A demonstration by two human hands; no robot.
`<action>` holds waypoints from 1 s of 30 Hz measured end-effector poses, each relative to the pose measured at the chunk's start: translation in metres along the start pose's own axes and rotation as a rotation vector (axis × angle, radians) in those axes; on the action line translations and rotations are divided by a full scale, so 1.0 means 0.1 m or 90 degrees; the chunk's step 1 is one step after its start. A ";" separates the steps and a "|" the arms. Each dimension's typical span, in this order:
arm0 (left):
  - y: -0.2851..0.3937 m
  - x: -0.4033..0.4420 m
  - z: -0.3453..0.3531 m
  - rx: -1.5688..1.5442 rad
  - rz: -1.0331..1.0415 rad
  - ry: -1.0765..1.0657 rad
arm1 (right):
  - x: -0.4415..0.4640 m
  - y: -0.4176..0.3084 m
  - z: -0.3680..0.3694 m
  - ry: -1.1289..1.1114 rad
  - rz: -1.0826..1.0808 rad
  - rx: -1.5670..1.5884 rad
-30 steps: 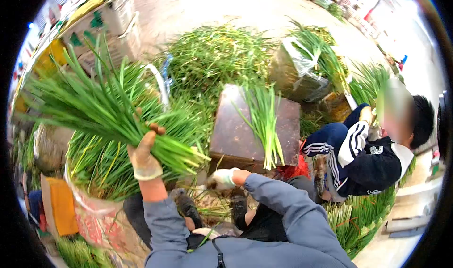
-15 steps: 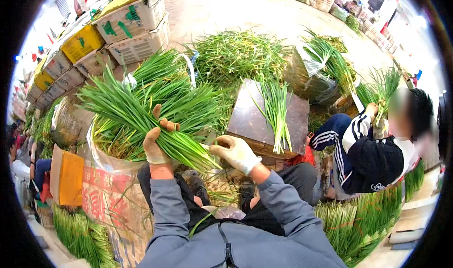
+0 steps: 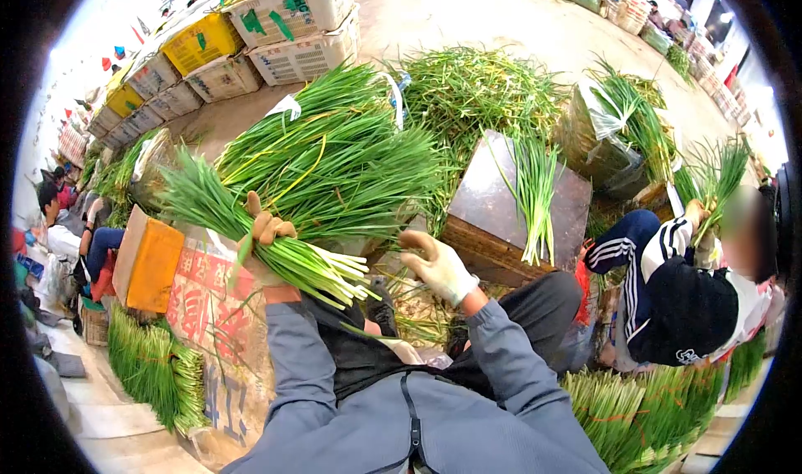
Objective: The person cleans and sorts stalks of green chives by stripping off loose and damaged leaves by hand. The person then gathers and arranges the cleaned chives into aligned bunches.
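Note:
My left hand (image 3: 269, 233), in a glove with tan fingers, is wrapped round a bunch of garlic chives (image 3: 322, 270). Its pale stalk ends point right toward my lap, and the green leaves fan out to the upper left. My right hand (image 3: 440, 267), in a whitish glove, hovers apart from the bunch with its fingers spread and nothing visible in them. Just beyond my hands lies a large heap of chives (image 3: 334, 169). On a dark-topped wooden block (image 3: 483, 192) rests a smaller bunch of chives (image 3: 536, 198).
A loose green heap (image 3: 476, 90) lies behind the block, beside a plastic-wrapped bale (image 3: 597, 144). Stacked crates (image 3: 305, 52) stand far left. A person (image 3: 685, 294) sits at right holding greens. Tied chives (image 3: 154, 370) and an orange-sided carton (image 3: 154, 265) are at left.
My right hand has drawn away from the stalk ends and its fingers have spread. My left hand has turned over the bunch, fingers now wrapped round it. The view has swung left.

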State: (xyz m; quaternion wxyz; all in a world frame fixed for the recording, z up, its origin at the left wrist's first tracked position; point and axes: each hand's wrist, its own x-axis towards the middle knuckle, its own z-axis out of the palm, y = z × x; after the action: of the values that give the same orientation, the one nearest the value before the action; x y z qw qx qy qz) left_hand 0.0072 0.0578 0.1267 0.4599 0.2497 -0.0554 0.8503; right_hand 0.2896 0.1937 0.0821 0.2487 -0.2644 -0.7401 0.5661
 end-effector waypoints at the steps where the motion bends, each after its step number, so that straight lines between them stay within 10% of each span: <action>1: -0.05 0.00 0.02 -0.027 -0.016 -0.016 | 0.07 -0.11 0.09 0.001 -0.001 0.003; 4: -0.11 0.02 0.07 -0.057 -0.031 -0.036 | 0.16 -0.43 0.21 -0.034 -0.074 0.101; 6: -0.12 0.01 0.12 -0.064 -0.041 -0.021 | 0.10 -0.68 0.18 -0.120 0.108 0.216; 11: -0.07 -0.04 0.05 -0.044 -0.004 0.009 | -0.23 -0.87 0.20 -0.178 -0.017 -0.113; 14: -0.06 -0.04 -0.06 0.006 -0.015 0.014 | -0.34 -0.89 0.22 -0.268 0.156 0.114; 16: -0.04 -0.04 -0.06 -0.004 -0.005 0.030 | -0.34 -0.55 0.20 -0.210 -0.044 -0.037; 21: 0.03 -0.06 -0.16 0.007 -0.010 0.055 | -0.32 -0.25 0.06 -0.062 0.019 -0.073; 30: -0.18 -0.07 -0.08 0.038 -0.044 0.103 | 0.05 -0.73 0.40 -0.057 -0.334 -0.341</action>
State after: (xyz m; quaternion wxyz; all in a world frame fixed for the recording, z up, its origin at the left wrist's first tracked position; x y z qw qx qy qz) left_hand 0.0218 0.0647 0.1140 0.4841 0.1955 0.0162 0.8528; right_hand 0.2515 0.1526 0.1440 0.2745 -0.0964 -0.9147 0.2805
